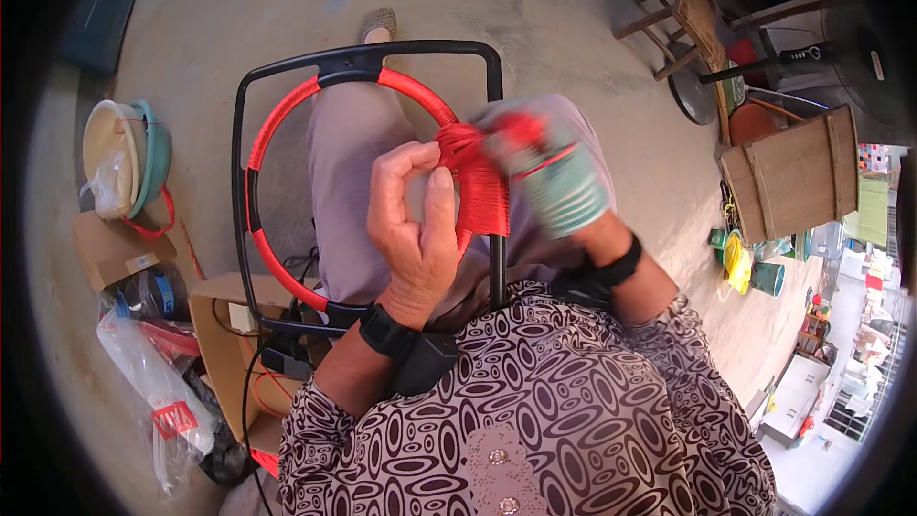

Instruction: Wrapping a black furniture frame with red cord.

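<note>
A black rounded-square frame [239,148] lies across my lap, with a ring [267,250] inside it wrapped in red cord. Tight windings of red cord [485,203] cover part of the frame's right side. My left hand [415,229], bare, has its thumb and fingers curled together at the left edge of these windings, pinching the cord there. My right hand [552,177], in a pale green and grey glove, is smeared by motion just right of the windings. A bunch of red cord shows at its fingers, which seem closed around it.
At left stand stacked basins [153,158], an open cardboard box [224,334] and a plastic bag [143,373]. A wooden stool [693,24], a fan [812,55] and a wooden board [793,175] are at right. A dark cable [250,392] runs beside my left arm.
</note>
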{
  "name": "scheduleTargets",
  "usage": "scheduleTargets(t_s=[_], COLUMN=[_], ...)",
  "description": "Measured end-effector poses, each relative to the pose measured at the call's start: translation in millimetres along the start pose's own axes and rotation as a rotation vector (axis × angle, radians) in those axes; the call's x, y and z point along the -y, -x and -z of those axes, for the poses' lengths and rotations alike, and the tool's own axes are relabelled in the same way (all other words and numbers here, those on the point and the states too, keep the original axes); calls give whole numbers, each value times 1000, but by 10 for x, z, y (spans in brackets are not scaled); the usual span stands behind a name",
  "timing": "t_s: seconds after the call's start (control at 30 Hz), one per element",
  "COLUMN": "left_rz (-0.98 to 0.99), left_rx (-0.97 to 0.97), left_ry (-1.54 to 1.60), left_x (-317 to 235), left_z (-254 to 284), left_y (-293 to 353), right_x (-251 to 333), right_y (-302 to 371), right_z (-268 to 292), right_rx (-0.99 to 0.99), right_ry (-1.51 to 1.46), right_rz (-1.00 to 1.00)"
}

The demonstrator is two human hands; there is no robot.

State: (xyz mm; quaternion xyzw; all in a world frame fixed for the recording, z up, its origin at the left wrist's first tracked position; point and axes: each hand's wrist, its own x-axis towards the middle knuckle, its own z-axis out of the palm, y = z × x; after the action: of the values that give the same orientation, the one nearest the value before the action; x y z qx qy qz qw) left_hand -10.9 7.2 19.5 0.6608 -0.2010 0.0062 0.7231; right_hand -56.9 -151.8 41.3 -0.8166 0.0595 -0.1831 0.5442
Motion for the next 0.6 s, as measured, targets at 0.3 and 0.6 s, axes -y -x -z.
scheduleTargets(t_s=[0.3, 0.6], left_rz=[585, 568], left_rx=[107, 114], left_ry=[121, 207], left_x=[140, 119], left_z=[-5, -48], left_y=[51, 75], right_x=[-219, -479], right_y=[49, 178], right_z=[1264, 1116], right_rx=[444, -394], right_ry=[700, -50], right_rz=[-363, -806])
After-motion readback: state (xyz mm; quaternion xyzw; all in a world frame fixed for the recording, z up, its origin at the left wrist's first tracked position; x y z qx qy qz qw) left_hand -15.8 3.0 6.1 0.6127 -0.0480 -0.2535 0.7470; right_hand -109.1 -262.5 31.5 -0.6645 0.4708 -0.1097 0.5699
